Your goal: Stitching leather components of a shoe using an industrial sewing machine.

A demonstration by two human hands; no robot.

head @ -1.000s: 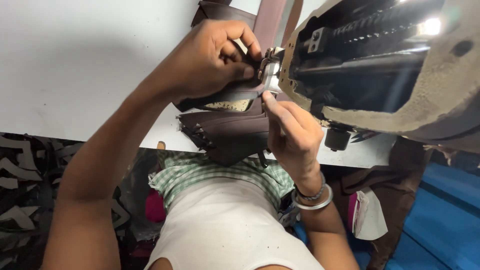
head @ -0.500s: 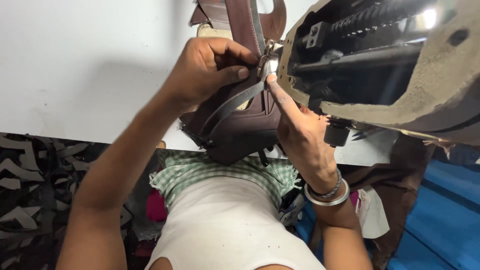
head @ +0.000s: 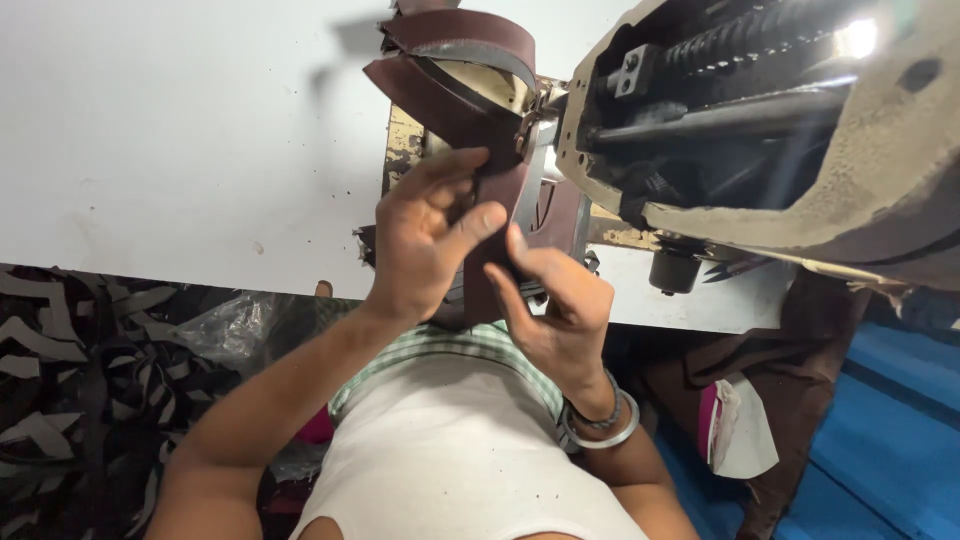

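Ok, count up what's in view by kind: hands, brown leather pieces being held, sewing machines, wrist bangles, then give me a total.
Hands: 2, left hand and right hand
Brown leather piece, held at the machine: 1
Sewing machine: 1
Bangles on the right wrist: 2, I think
Total: 6

White table (head: pixel 180 140) — black scrap strips (head: pixel 70 390) piled lower left; blue surface (head: pixel 880 430) lower right.

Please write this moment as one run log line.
left hand: grips brown strap | right hand: pinches strap | sewing machine: beside
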